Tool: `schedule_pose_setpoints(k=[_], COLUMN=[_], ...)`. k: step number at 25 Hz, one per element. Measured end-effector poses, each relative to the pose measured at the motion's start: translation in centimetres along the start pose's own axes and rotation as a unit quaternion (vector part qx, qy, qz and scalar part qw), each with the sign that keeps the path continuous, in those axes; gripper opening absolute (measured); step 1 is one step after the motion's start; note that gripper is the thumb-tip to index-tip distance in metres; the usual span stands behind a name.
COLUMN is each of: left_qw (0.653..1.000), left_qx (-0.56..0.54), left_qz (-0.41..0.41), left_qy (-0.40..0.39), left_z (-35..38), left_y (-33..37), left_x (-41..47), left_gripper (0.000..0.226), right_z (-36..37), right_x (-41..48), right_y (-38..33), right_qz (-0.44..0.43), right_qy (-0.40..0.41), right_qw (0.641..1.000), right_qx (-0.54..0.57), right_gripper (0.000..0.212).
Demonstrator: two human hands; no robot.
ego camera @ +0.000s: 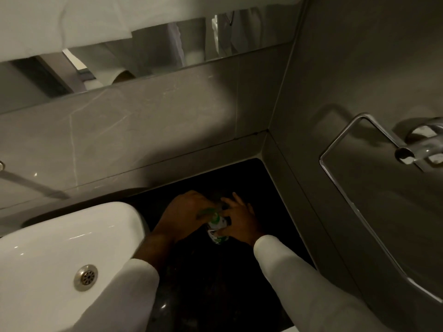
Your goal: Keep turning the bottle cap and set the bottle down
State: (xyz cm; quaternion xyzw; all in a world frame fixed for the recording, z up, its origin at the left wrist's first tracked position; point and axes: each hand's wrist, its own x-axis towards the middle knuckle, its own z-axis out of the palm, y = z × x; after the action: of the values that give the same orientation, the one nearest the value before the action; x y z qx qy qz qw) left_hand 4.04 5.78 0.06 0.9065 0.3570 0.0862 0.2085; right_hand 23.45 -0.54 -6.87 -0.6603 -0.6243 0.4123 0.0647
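- The bottle (217,230) stood on the dark counter (251,188) in the corner by the wall, between the white basin (72,236) and the side wall; both hands were on it.
- The left hand (182,212) curled over its top, where a green cap showed under the fingers; the right hand (237,221) wrapped the body, fingers partly spread across the label.
- Neither hand was open; each was closed around part of the bottle, left at the cap, right at the body.
- To work a cap well, as I judged it, the right hand needed to keep the body pressed upright on the counter while the left did the turning; a loose grip on a small, smooth bottle would likely have let it spin or tip toward the basin.
- The bottle looked small, white with green printing; the light was dim, so the label could not be read and the bottle's outline was mostly hidden by the hands.
- White sleeves (287,271) covered both forearms; a chrome towel ring (359,188) hung on the right wall, and a mirror (155,51) ran above the tiles.
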Motion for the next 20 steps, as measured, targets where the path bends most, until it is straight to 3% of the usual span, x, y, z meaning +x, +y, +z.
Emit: schedule_pose_setpoints(k=[2, 6, 8, 11, 13, 17, 20], left_qw=[0.993, 0.967, 0.952, 0.924, 0.918, 0.926, 0.923], left_qx=[0.095, 0.189, 0.147, -0.015, -0.077, -0.122, -0.183], left_qz=[0.022, -0.095, -0.212, -0.344, -0.355, -0.33, -0.32], left_qy=[-0.068, -0.144, -0.167, -0.169, -0.159, -0.138, -0.114], left_z=[-1.8, -2.0, -1.6, -1.1, -0.6, 0.7, 2.1], left_y=[1.3, 4.2, 5.1, 5.1, 4.4, 3.3, 3.3], left_x=[1.3, 2.7, 3.2, 3.4, 3.1, 1.6, 0.1], left_gripper=[0.027, 0.024, 0.024, 0.026, 0.023, 0.039, 0.029], right_z=[-0.1, -0.2, -0.3, -0.5, -0.2, 1.0, 1.5], right_x=[-0.2, -0.6, -0.9, -1.2, -1.6, -2.8, -3.9], right_y=[-0.2, -0.6, -0.8, -1.1, -1.0, -0.7, -0.6], right_qz=[0.0, 0.01, 0.008, 0.008, 0.013, 0.008, 0.009], right_qy=[-0.003, 0.001, -0.003, -0.009, -0.006, 0.029, 0.037], right_qw=[1.0, 1.0, 1.0, 1.0, 1.0, 0.999, 0.999], right_qx=[-0.006, 0.004, 0.004, -0.007, -0.008, 0.009, 0.017], right_gripper=[0.06, 0.061, 0.064, 0.067, 0.068, 0.071, 0.068])
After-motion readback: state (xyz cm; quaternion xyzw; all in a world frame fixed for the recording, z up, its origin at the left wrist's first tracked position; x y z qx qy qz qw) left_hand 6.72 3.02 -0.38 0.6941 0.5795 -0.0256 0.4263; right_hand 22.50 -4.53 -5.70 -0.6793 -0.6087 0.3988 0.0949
